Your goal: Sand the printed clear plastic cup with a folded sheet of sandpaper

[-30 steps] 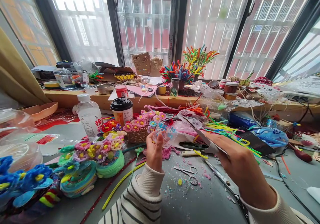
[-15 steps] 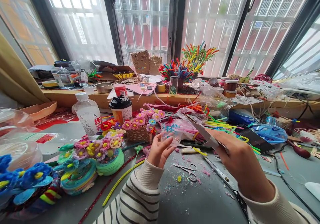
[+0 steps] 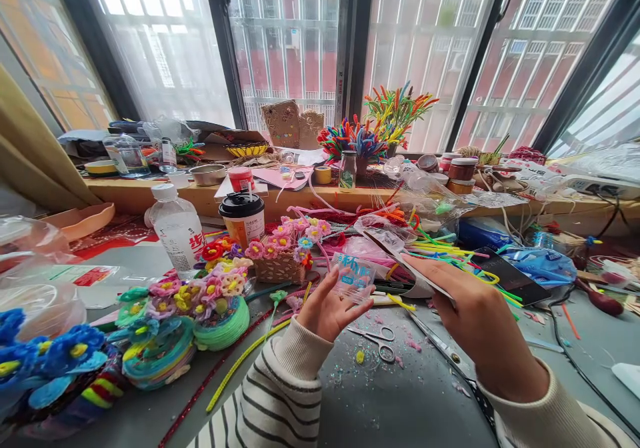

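My left hand (image 3: 327,305) is raised above the desk, palm up, with its fingers partly spread. A clear plastic piece with blue printing (image 3: 353,276) rests against the palm and fingers; whether it is a cup or a wrapper I cannot tell. To its right, my right hand (image 3: 483,328) grips a thin, pale, stiff sheet (image 3: 425,278), seen almost edge-on, its far end reaching toward the plastic. Under the hands lie small scissors (image 3: 383,341) with pale handles and larger metal scissors (image 3: 443,345).
Fuzzy-wire flower pots (image 3: 157,338) crowd the left, near a plastic bottle (image 3: 175,231) and a lidded drink cup (image 3: 243,221). A woven basket of pink flowers (image 3: 280,268) stands behind my left hand. Coloured pipe cleaners (image 3: 450,251), a black phone (image 3: 510,278) and a cable (image 3: 563,341) lie right.
My left hand has shifted slightly right and opened its fingers, turning the printed plastic more toward me. The sheet in my right hand has tilted and now looks thinner.
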### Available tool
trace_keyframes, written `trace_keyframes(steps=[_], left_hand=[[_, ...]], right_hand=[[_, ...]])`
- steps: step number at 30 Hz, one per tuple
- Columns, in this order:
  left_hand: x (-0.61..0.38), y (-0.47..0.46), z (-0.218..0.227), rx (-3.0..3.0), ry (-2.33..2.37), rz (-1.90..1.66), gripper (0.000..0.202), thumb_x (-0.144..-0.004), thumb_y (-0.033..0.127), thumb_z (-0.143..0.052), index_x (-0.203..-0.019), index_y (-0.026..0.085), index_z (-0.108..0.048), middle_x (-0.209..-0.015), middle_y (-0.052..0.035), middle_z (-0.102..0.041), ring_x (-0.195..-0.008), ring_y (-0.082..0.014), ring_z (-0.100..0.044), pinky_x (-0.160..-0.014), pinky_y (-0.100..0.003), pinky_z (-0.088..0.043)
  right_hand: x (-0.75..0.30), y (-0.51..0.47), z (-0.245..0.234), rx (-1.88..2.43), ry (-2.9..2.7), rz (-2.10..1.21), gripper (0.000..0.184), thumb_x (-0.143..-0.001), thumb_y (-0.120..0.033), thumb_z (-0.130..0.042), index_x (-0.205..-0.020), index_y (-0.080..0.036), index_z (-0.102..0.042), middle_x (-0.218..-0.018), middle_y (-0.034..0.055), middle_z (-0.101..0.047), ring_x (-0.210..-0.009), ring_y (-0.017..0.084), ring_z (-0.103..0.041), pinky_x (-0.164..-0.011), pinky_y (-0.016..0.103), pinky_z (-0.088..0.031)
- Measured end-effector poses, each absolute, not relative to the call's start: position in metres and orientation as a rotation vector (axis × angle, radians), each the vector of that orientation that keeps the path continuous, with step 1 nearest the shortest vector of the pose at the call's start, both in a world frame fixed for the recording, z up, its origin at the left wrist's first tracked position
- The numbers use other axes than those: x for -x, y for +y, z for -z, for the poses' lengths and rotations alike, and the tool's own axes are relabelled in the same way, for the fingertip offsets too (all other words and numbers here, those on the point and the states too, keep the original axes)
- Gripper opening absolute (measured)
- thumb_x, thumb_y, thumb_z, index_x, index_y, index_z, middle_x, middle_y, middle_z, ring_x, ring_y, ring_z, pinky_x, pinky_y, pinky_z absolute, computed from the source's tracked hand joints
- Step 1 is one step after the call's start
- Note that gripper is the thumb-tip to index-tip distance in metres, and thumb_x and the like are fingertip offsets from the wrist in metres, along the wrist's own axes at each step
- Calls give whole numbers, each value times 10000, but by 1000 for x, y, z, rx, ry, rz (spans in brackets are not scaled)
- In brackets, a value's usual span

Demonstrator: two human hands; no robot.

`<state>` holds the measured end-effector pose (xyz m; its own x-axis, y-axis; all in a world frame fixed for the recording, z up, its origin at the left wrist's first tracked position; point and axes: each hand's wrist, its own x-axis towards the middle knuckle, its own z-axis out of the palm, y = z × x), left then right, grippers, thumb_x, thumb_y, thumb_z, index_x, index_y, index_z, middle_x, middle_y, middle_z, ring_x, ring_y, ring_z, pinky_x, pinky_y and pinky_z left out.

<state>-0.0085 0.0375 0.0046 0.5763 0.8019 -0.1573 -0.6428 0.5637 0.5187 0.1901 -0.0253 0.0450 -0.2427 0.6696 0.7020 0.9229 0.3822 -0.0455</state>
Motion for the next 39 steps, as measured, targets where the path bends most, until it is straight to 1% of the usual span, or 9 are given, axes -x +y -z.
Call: trace_keyframes(steps=[6,10,12,18,26,29,32,35,39], left_hand=[[9,39,-11,-356,433,-811,539,-728,436,-601,-1090,62,-462,-1030,-163,-602,-982,-266,-597,-887,-361,-443],[10,41,-8,-377,467,-838,546,-738,498,-565,-1112,110,-476,-1076,-134,-609,-859,-185,-628,-825,-314,-470],[10,42,-6,-418,468,-842,517,-747,469,-568,-1111,113,-477,-1084,-142,-613,-875,-180,-632,-847,-299,-461],[12,40,-2,-605,361,-904,328,-736,258,-589,-1016,97,-533,-1080,-163,-629,-1084,-241,-561,-1022,-354,-338],[12,37,-2,-573,450,-1009,311,-640,203,-705,-925,120,-611,-970,-108,-663,-967,-257,-612,-945,-420,-420],[8,36,-3,-611,513,-1071,388,-565,172,-760,-903,147,-572,-999,-115,-660,-920,-256,-632,-864,-411,-469],[5,38,-3,-685,616,-1146,518,-500,172,-797,-954,151,-549,-920,-86,-674,-823,-204,-649,-809,-354,-487],[3,40,-1,-760,691,-1225,610,-452,230,-820,-991,141,-550,-881,-72,-669,-821,-191,-636,-823,-337,-465],[2,43,3,-804,743,-1320,679,-411,285,-828,-1010,141,-543,-885,-76,-656,-867,-216,-615,-880,-377,-419]], right_hand=[[-188,-25,-46,1367,-2003,528,505,-732,-21,-375,-1179,-210,-515,-1119,28,-619,-996,174,-589,-884,327,-476],[-187,-25,-46,1372,-2000,545,520,-723,-13,-364,-1182,-205,-515,-1116,30,-620,-998,172,-588,-872,319,-483],[-187,-24,-46,1373,-2006,543,515,-728,-17,-360,-1183,-199,-515,-1120,34,-617,-1001,169,-586,-871,314,-484],[-190,-24,-47,1379,-2039,550,519,-727,-25,-364,-1192,-203,-510,-1123,35,-617,-1005,165,-587,-859,306,-491],[-184,-26,-46,1419,-1991,468,488,-760,-35,-352,-1183,-212,-519,-1137,32,-610,-1021,165,-577,-900,319,-465],[-183,-26,-46,1422,-1995,466,460,-785,-59,-354,-1184,-217,-519,-1142,31,-608,-1023,161,-576,-891,305,-470],[-185,-25,-47,1419,-2004,483,466,-781,-60,-357,-1187,-221,-520,-1138,31,-611,-1018,157,-580,-889,301,-471],[-189,-24,-49,1375,-2049,509,461,-777,-69,-369,-1187,-212,-524,-1123,37,-619,-1006,157,-586,-868,293,-484],[-191,-25,-51,1344,-2054,552,428,-803,-88,-359,-1166,-212,-546,-1110,48,-625,-1006,157,-585,-836,287,-498]])
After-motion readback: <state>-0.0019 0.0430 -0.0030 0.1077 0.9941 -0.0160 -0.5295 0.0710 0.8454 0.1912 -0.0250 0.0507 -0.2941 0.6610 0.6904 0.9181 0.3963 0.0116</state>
